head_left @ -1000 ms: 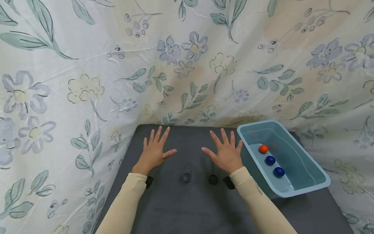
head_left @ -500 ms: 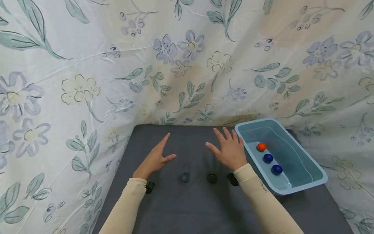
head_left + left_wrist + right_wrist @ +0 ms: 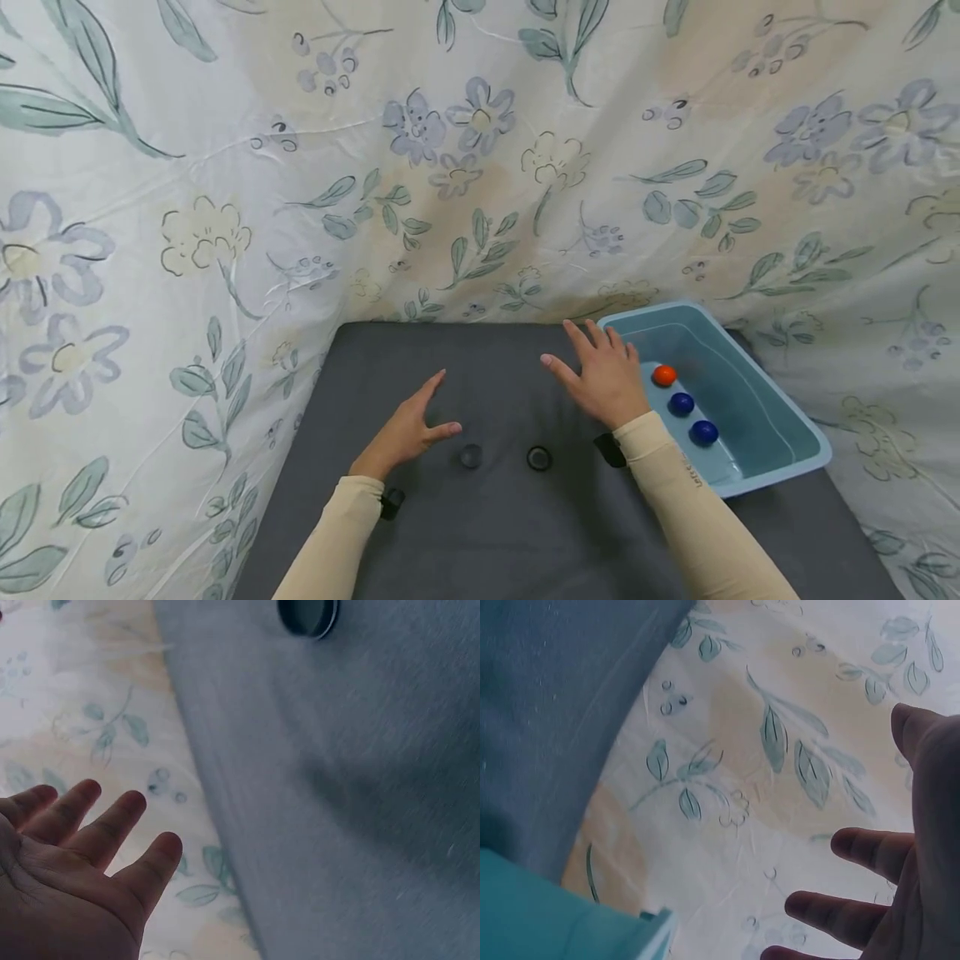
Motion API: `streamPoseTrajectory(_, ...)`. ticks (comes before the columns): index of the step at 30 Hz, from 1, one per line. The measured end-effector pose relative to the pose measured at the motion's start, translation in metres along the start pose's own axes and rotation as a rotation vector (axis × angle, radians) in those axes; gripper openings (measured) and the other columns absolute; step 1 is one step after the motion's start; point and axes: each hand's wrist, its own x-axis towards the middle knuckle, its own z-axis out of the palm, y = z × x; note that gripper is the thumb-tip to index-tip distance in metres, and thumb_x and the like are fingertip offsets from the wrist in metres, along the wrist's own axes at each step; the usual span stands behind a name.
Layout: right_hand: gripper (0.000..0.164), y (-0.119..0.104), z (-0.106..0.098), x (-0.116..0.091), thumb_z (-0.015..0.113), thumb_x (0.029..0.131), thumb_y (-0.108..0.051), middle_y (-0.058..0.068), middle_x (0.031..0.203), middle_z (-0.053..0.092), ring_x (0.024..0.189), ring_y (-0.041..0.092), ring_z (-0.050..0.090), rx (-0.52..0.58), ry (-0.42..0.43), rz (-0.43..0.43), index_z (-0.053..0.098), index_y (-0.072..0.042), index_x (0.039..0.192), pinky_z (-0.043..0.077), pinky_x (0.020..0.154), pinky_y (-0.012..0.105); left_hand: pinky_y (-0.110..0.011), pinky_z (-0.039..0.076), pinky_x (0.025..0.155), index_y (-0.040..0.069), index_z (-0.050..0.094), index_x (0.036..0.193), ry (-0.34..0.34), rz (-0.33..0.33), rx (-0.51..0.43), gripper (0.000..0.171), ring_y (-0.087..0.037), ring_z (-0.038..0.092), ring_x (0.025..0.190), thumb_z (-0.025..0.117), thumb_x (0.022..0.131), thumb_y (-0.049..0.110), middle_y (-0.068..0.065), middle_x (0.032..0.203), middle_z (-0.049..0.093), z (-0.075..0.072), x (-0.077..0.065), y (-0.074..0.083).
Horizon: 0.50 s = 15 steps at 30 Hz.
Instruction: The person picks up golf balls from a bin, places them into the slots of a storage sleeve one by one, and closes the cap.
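Observation:
My left hand [image 3: 405, 429] hovers over the dark table with thumb and fingers spread apart, holding nothing. Just right of its thumb stands a small see-through round object [image 3: 471, 456], its outline faint. Beside that lies a black ring-shaped piece [image 3: 538, 457] with a paler centre; a dark round rim [image 3: 309, 619] shows at the top of the left wrist view. My right hand [image 3: 607, 375] is raised with its fingers spread and nothing in it, overlapping the left rim of a light blue plastic bin [image 3: 765, 400]. Its fingers [image 3: 840, 915] also appear apart in the right wrist view.
In the bin lie an orange ball [image 3: 663, 376] and two dark blue balls, one farther [image 3: 681, 404] and one nearer [image 3: 704, 433]. A flower-printed cloth [image 3: 480, 167] hangs behind and beside the dark grey table [image 3: 480, 542].
The left hand has turned edge-on and come down nearer the see-through object. The right hand has shifted right to overlap the bin's rim. The small objects and balls stay in place.

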Motion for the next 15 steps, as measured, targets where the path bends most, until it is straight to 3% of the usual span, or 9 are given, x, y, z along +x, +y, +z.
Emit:
streamPoseTrajectory(8,0.079,0.02,-0.018,0.0,0.048,0.102,-0.067,0.025,0.156,0.046,0.141,0.051,0.043,-0.033,0.025,-0.001,0.039,-0.014,0.16,0.031,0.112,0.075,-0.061,0.035,0.119,0.016,0.028,0.165,-0.055,0.004,-0.042,0.103,-0.037,0.038,0.152,0.082,0.085,0.052,-0.011,0.165,0.04,0.023,-0.002,-0.001)
streamPoseTrajectory(15,0.079,0.04,-0.032,0.002,0.044,0.104,-0.066,0.028,0.154,0.048,0.136,0.053,0.049,-0.027,0.022,0.016,0.039,-0.01,0.16,0.037,0.107,0.074,-0.06,0.038,0.117,0.02,0.037,0.16,-0.109,-0.007,-0.045,0.097,-0.034,0.041,0.151,0.081,0.082,0.058,-0.004,0.163,0.044,0.034,-0.003,-0.003)
